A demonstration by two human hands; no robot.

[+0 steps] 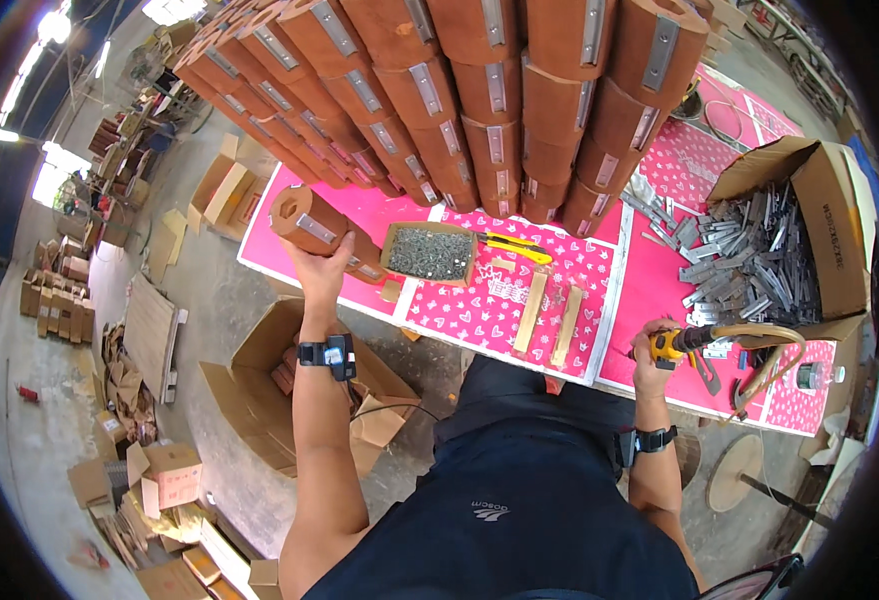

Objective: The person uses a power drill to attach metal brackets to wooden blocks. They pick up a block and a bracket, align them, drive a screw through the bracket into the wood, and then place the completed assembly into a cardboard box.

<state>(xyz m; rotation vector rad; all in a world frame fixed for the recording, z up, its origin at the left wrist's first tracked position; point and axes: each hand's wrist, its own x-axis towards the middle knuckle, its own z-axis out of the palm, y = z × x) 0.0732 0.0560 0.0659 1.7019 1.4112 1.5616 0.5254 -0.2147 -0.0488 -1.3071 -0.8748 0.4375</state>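
At the table's left part, my left hand (321,262) grips a reddish-brown wooden cylinder (307,220) with a hexagonal hole in its end and a metal strip on its side. Part of a similar brown piece (364,266) shows just right of that hand. My right hand (649,362) is closed around a yellow-and-black power drill (667,345) at the table's right front. Between the hands sits a small cardboard box (429,252) full of small screws. A yellow utility knife (515,248) and two narrow wooden strips (531,312) lie beside it.
Tall stacked rows of brown cylinders (494,90) with metal strips fill the table's back. An open carton (827,230) of metal strips stands at right, with a hammer (759,375) and plastic bottle (814,375) nearby. A large open carton (249,400) sits on the floor at left.
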